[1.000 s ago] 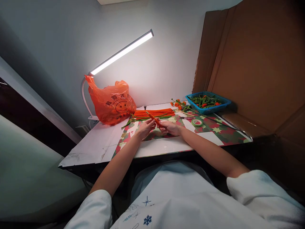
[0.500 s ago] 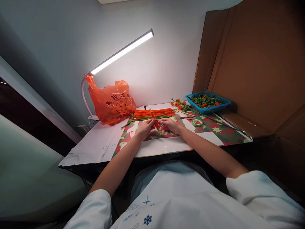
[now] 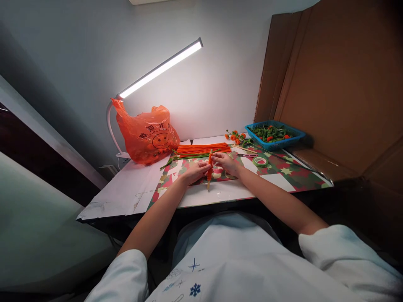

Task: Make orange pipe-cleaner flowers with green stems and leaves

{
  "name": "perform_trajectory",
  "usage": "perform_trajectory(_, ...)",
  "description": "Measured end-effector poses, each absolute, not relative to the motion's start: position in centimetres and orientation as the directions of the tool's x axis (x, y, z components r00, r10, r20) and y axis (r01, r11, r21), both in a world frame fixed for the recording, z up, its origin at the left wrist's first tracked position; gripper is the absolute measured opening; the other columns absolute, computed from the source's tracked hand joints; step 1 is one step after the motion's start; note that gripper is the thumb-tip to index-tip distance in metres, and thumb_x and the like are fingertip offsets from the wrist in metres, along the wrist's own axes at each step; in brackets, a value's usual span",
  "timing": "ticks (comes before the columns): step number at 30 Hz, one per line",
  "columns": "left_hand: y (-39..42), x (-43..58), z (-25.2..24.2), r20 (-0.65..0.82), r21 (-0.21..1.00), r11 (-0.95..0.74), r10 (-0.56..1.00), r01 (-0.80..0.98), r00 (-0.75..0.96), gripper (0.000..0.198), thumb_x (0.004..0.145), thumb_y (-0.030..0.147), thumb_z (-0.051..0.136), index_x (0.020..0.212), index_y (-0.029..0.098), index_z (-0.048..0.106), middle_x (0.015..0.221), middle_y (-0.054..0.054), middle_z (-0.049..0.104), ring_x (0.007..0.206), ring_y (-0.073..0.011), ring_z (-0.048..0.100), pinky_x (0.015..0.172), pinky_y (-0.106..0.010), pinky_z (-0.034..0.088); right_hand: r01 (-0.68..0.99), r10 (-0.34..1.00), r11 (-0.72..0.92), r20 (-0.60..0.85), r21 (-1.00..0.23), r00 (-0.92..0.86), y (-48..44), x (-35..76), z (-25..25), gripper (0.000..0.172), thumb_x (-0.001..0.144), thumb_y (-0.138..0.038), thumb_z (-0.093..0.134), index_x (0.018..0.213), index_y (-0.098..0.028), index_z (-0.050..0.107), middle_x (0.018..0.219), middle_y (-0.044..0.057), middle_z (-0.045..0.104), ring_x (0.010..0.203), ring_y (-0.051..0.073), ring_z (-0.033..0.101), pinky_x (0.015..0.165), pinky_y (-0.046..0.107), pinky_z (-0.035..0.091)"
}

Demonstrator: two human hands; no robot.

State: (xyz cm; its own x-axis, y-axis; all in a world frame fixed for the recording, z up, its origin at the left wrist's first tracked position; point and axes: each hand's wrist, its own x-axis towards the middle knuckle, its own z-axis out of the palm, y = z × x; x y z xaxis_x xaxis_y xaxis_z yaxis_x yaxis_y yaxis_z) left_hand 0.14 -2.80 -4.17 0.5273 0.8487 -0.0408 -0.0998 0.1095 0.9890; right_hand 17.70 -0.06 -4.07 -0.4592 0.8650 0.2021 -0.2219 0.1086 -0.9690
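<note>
Between my two hands stands a thin wooden stick with an orange pipe cleaner coiled round its middle. My left hand grips the coil low on its left side, fingers closed. Higher up on the right, my right hand pinches the coil between thumb and fingers. Both bare ends of the stick show, above and below the orange. Just behind the hands lies a bundle of straight orange pipe cleaners, with green stems along its front.
A green tape roll lies right of my hands. Orange pompom flowers lie behind, beside a blue basket of green stems and flowers. An orange plastic bag stands back left under a lit lamp. Cardboard walls the right side.
The stick has turned from leaning left to nearly upright and moved slightly nearer me. My left hand has shifted lower and right on it; the right hand now pinches nearer its top.
</note>
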Motion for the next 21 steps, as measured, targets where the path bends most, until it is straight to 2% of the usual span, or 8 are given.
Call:
perform_trajectory(8, -2.20, -0.12, -4.50, -0.073, 0.980, 0.156, 0.855, -0.120, 0.513, 0.033, 0.061, 0.040, 0.083, 0.067, 0.015, 0.063, 0.060, 0.003, 0.056, 0.054, -0.0068, 0.049, 0.055, -0.021, 0.038, -0.200, 0.872, 0.119, 0.199, -0.973, -0.448, -0.45, 17.61, -3.71, 0.033, 0.060, -0.045, 0.079, 0.073, -0.019, 0.064, 0.073, -0.002, 0.057, 0.068, 0.010, 0.049, 0.066, 0.024, 0.040)
perform_trajectory(16, -2.66, -0.06, -4.11, -0.100, 0.932, 0.285, 0.799, -0.226, 0.593, 0.021, 0.072, 0.024, 0.077, 0.084, 0.011, 0.065, 0.078, -0.004, 0.066, 0.065, -0.0094, 0.058, 0.063, -0.022, 0.044, -0.212, 0.865, 0.114, 0.202, -0.971, -0.460, 0.20, 17.49, -4.36, 0.032, 0.064, -0.045, 0.077, 0.075, -0.018, 0.063, 0.078, -0.001, 0.058, 0.069, 0.010, 0.050, 0.064, 0.023, 0.041)
perform_trajectory(21, -2.39, -0.15, -4.26, -0.104, 0.911, 0.326, 0.774, -0.253, 0.625, 0.013, 0.078, 0.016, 0.070, 0.087, 0.009, 0.063, 0.072, -0.003, 0.065, 0.066, -0.0104, 0.061, 0.067, -0.023, 0.048, -0.209, 0.873, 0.094, 0.181, -0.973, -0.452, 0.30, 17.52, -4.43, 0.033, 0.061, -0.044, 0.079, 0.075, -0.019, 0.062, 0.077, -0.002, 0.057, 0.068, 0.009, 0.049, 0.062, 0.022, 0.040)
